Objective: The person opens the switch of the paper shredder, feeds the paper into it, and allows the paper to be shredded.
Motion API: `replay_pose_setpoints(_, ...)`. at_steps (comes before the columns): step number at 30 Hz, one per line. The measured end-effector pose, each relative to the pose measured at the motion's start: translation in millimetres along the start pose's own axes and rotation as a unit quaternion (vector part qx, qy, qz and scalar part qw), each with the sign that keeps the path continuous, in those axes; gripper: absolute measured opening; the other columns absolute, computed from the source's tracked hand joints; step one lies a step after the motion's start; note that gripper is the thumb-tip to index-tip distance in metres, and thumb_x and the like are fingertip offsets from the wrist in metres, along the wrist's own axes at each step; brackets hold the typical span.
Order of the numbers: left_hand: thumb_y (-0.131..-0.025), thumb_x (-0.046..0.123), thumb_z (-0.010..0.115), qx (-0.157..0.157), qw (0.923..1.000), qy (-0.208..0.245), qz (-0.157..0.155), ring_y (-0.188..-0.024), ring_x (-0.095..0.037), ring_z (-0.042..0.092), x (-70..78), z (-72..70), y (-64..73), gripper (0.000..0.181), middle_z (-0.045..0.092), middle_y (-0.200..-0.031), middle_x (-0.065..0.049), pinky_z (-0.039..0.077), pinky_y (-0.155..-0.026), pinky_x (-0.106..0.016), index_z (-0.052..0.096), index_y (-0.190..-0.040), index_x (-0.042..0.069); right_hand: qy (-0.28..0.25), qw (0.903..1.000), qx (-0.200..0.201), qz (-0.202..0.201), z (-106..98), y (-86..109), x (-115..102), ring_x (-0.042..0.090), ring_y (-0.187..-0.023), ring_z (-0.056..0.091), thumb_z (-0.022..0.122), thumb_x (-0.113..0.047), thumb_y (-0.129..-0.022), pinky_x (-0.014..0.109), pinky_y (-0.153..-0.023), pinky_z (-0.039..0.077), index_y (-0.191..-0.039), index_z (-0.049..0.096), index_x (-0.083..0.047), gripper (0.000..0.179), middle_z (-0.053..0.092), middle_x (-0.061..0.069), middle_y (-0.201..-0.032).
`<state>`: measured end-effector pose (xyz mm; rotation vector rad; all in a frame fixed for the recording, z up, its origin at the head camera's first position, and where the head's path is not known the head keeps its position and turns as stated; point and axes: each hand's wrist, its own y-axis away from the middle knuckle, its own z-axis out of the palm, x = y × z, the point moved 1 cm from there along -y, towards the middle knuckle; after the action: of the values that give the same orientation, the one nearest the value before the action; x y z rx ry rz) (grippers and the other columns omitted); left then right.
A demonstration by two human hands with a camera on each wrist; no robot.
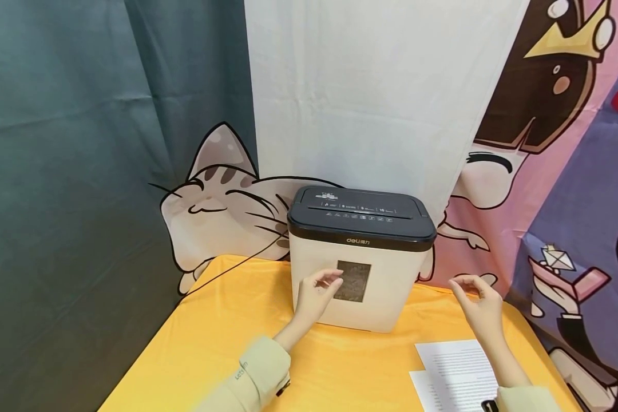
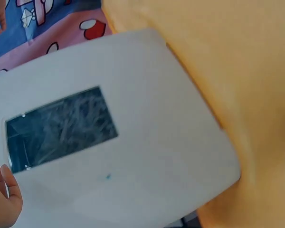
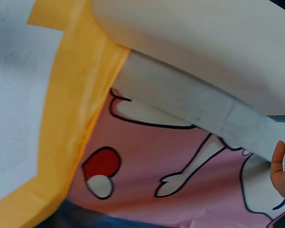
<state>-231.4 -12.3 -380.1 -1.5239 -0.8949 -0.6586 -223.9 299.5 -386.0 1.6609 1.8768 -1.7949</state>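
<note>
A white paper shredder with a dark top stands upright on the yellow cloth. Through the small front window pale shredded strips show. In front of this window, in the head view, is my left hand, its fingers loosely bent towards the thumb and nothing held. My right hand is raised to the right of the shredder, thumb and fingers loosely curved around an empty gap. Below it lie printed sheets of paper, overlapping, partly hidden by the right forearm.
The yellow-covered table reaches back to a hanging cloth printed with cartoon figures. A grey-green curtain hangs on the left. A thin black cord runs from behind the shredder to the table's left edge.
</note>
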Motion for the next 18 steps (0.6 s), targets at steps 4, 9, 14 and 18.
replay_pose_setpoints(4,-0.084,0.0,0.067,-0.013,0.999,0.014,-0.041,-0.075,-0.022,0.062,-5.4,8.3,10.6,0.017,0.068,-0.084,-0.021,0.05,-0.067,-0.021,0.068,-0.099,-0.007,0.001,0.9999,0.007,0.013,-5,9.2,11,-0.01,-0.069,0.05,0.071,0.008,-0.077,0.002,-0.068,0.039,-0.081,0.067,0.002,0.008,0.055,-0.03,-0.072)
replay_pose_setpoints(9,-0.085,0.001,0.066,-0.039,0.9947,0.034,-0.089,-0.078,-0.023,0.061,-18.5,20.1,25.0,0.019,0.066,-0.088,-0.022,0.05,-0.068,-0.02,0.066,-0.103,-0.004,0.015,0.9994,0.014,0.029,-11,20.2,27,-0.011,-0.069,0.049,0.071,0.007,-0.077,0.001,-0.069,0.037,-0.081,0.067,0.002,0.008,0.055,-0.03,-0.071)
replay_pose_setpoints(14,-0.084,0.0,0.065,-0.055,0.9911,0.047,-0.112,-0.077,-0.016,0.059,-51.5,38.4,40.6,0.023,0.064,-0.092,-0.023,0.049,-0.067,-0.018,0.064,-0.107,-0.003,0.045,0.9971,0.015,0.059,-17,30.8,43,-0.012,-0.068,0.047,0.071,0.003,-0.079,0.002,-0.069,0.036,-0.082,0.067,0.002,0.005,0.053,-0.034,-0.071)
replay_pose_setpoints(18,-0.084,0.003,0.067,-0.062,0.9903,0.048,-0.115,-0.076,-0.01,0.058,-71.4,50.4,53.8,0.027,0.065,-0.092,-0.019,0.048,-0.065,-0.015,0.063,-0.11,-0.002,0.056,0.9955,0.02,0.073,-21,39.1,57,-0.014,-0.067,0.046,0.071,0.003,-0.079,0.002,-0.068,0.036,-0.082,0.067,0.003,0.005,0.051,-0.036,-0.069)
